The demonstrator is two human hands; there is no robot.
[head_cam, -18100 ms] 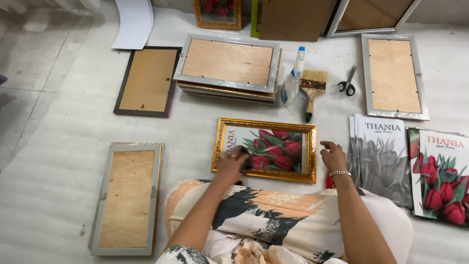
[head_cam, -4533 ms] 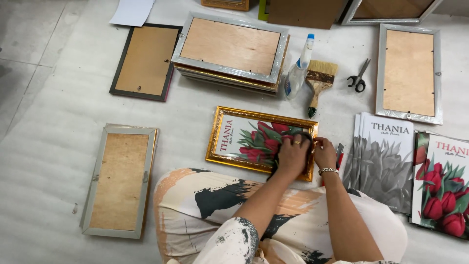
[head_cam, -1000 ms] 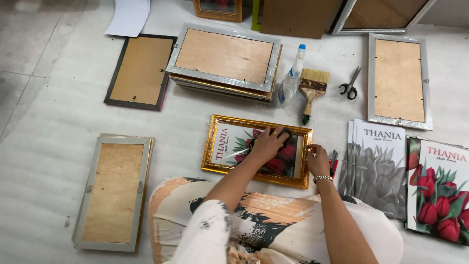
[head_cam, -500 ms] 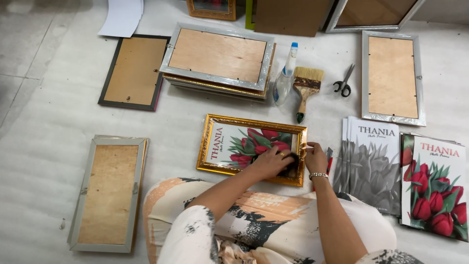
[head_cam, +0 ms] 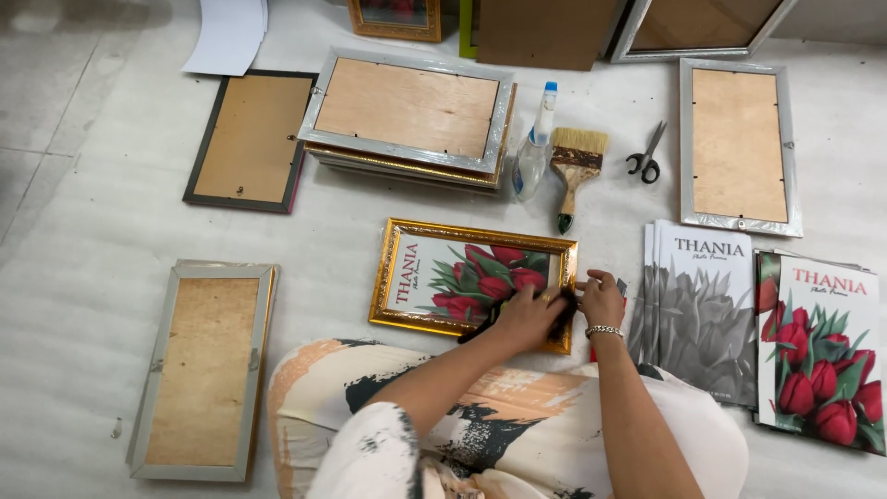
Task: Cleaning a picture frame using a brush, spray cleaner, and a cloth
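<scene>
The fingers of the left hand [head_cam: 525,317] lie curled over the lower right part of the gold ornate picture frame with a red tulip print [head_cam: 471,280], pressing a dark object against it; whether they are gripping it cannot be told. Just beside it, the fingers of the right hand [head_cam: 601,298], a beaded bracelet at the wrist, pinch closed at the frame's right edge near the lower corner. The frame lies flat on the pale, softly ribbed floor covering [head_cam: 83,231] at the centre of the picture. To its right lie two stacks of glossy prints, a grey tulip stack [head_cam: 702,305] and a red tulip stack [head_cam: 822,351]. Above the frame rest a wooden bristle brush [head_cam: 575,166], a clear plastic spray bottle with a blue tip [head_cam: 534,148] and black-handled scissors [head_cam: 645,157]. In the upper middle sits a stack of face-down frames with brown board backs [head_cam: 407,115]; a silver face-down frame [head_cam: 737,143] lies at the upper right, another [head_cam: 203,365] at the lower left, and a dark-edged one [head_cam: 248,139] at the upper left.
</scene>
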